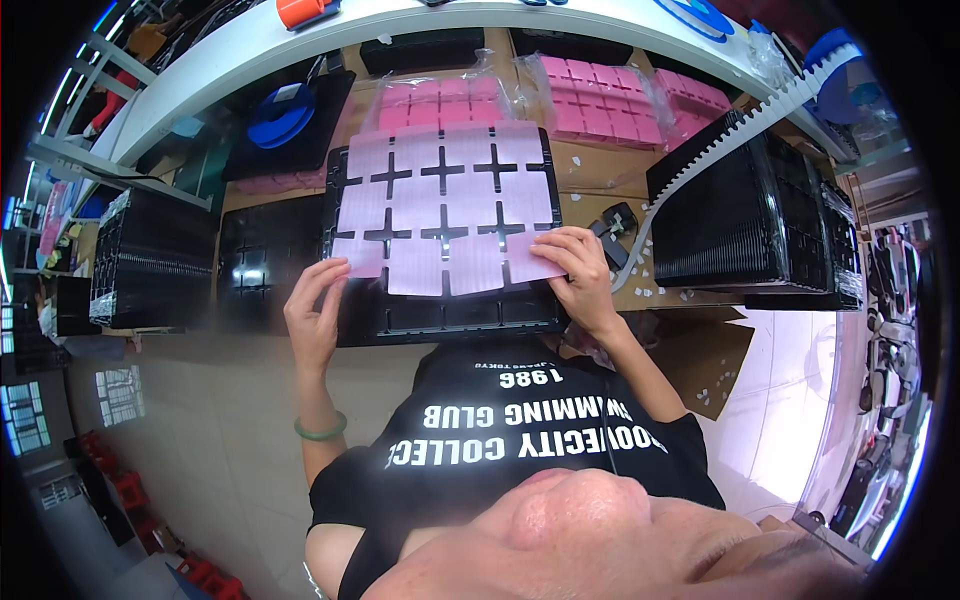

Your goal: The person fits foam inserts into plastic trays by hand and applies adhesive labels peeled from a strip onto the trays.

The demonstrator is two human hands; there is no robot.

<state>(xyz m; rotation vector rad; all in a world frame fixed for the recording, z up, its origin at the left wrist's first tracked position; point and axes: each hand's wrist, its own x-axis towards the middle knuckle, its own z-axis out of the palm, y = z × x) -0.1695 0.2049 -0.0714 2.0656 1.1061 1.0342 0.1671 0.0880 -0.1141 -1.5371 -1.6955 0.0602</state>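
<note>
Sheet of thin, pale-pink film with cross-shaped cutouts (465,200) lies over a black plastic tray (547,160). At the tray's near left corner, the person's left hand (320,292) pinches the sheet's edge between thumb and fingertips; at its near right corner, the right hand (580,268) pinches the opposite edge. Beyond the tray sit clear-bagged bright-pink sheets (600,100); to its right stands a tall stack of black trays (715,215), and to its far left lies a round blue plastic reel (280,118).
</note>
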